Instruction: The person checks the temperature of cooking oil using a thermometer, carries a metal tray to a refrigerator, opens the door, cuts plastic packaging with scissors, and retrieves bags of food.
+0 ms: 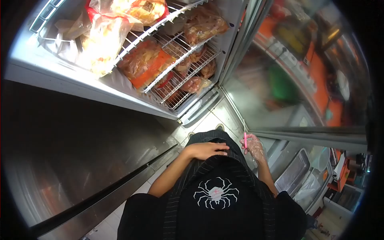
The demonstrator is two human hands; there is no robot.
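Bare-skinned, my left hand (208,151) lies against the front of the dark striped apron (176,200), its fingers stretched out and slightly apart, with nothing visible in it. On the right, my right hand (253,146) wears a clear plastic glove. Its fingers are wrapped round the pink handle of a thin knife (245,138), whose narrow blade points up toward the glass door. Ahead stands an open upright fridge with white wire shelves (160,76). Bagged food (146,62) with orange and red packaging lies on the shelves, away from both hands.
The fridge's glass door (256,92) stands open at the right, with reflections in it. A dark metal surface (80,140) fills the left side. Metal trays (294,170) lie at the lower right. Pale floor tiles (210,120) show below the fridge, near my shoes.
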